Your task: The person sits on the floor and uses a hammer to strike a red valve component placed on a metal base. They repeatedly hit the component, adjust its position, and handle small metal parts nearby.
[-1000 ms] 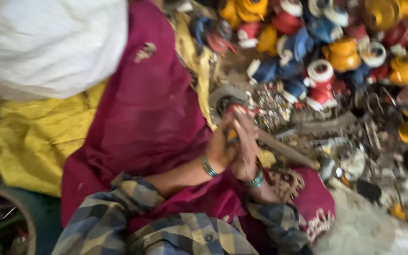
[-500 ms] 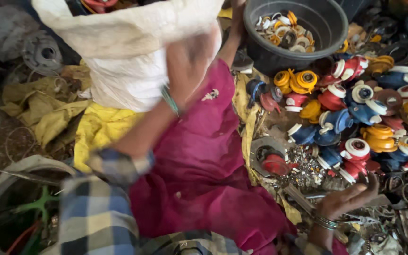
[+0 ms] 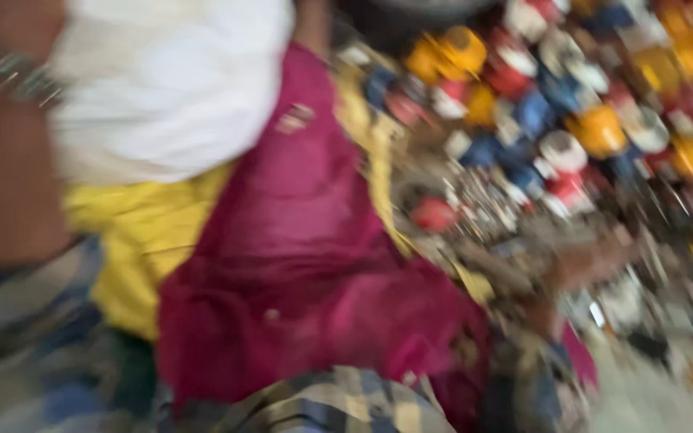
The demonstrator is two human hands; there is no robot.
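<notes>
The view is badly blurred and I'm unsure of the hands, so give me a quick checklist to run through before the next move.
1. Right hand over the small metal scrap: ok.
2. Right hand's grip: cannot tell, blurred.
3. Left forearm raised at the frame's left edge: ok; hand itself out of view.
4. White sack beside the left forearm; contact: cannot tell.
5. Coloured spools heaped beyond the right hand: ok.

White sack (image 3: 170,80) upper left — bulging, plain, blurred — no labels, signs or screens.
</notes>
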